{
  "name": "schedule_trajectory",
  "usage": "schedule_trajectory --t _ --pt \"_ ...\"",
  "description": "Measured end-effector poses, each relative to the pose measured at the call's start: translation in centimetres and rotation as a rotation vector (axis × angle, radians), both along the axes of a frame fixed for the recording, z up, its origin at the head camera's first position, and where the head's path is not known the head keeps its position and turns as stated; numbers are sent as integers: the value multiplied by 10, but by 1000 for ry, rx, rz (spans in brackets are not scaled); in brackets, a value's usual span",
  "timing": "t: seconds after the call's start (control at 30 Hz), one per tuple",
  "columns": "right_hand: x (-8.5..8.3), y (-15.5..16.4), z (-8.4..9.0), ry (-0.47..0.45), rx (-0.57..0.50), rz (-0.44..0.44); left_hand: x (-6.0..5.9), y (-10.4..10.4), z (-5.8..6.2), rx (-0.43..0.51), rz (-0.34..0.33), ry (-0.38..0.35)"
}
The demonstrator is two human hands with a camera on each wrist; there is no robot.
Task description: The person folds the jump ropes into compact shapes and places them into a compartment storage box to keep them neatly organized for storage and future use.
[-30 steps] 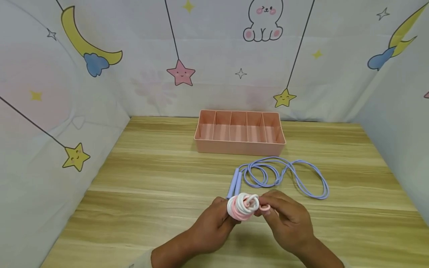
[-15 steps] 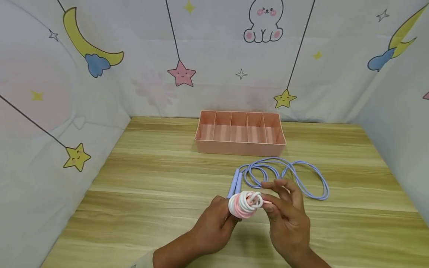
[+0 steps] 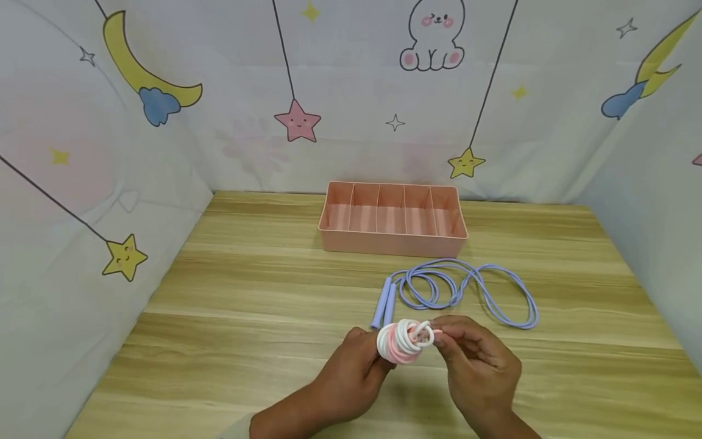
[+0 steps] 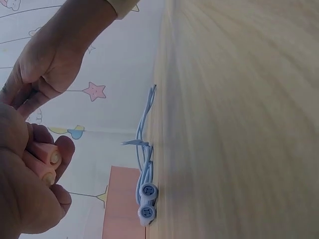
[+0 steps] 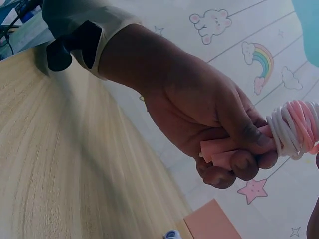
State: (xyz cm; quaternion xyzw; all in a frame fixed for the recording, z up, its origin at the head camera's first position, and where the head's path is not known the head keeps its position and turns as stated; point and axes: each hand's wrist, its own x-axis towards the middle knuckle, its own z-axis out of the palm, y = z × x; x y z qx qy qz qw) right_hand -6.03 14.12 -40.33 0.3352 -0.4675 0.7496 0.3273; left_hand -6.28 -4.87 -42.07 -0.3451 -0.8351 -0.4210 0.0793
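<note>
A pink and white jump rope (image 3: 404, 342) is wound in tight coils round its two pink handles (image 4: 45, 162). My left hand (image 3: 348, 379) grips those handles, and their ends poke out of its fist in the left wrist view. At the far end of the coils, my right hand (image 3: 485, 369) pinches a short pink piece of the rope between thumb and forefinger. On the table behind the hands lies a lilac jump rope (image 3: 474, 268), loosely looped, with its two handles (image 3: 384, 303) side by side.
A pink tray (image 3: 392, 242) with several narrow compartments stands at the back of the wooden table (image 3: 247, 292). Printed cloth walls (image 3: 351, 79) enclose the back and sides.
My right hand's other fingers spread out half a second ago and are now curled in again. The coiled rope has shifted slightly to the right.
</note>
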Motion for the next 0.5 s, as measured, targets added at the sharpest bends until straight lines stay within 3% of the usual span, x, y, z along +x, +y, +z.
schedule_trajectory --t 0.13,0.3,0.5 --pt "0 -6 6 89 28 -63 1 2 -2 -11 19 6" --pt "3 -14 7 132 47 -168 3 6 -2 -63 119 63" --pt "6 -15 1 89 73 -132 5 7 -3 -88 169 78"
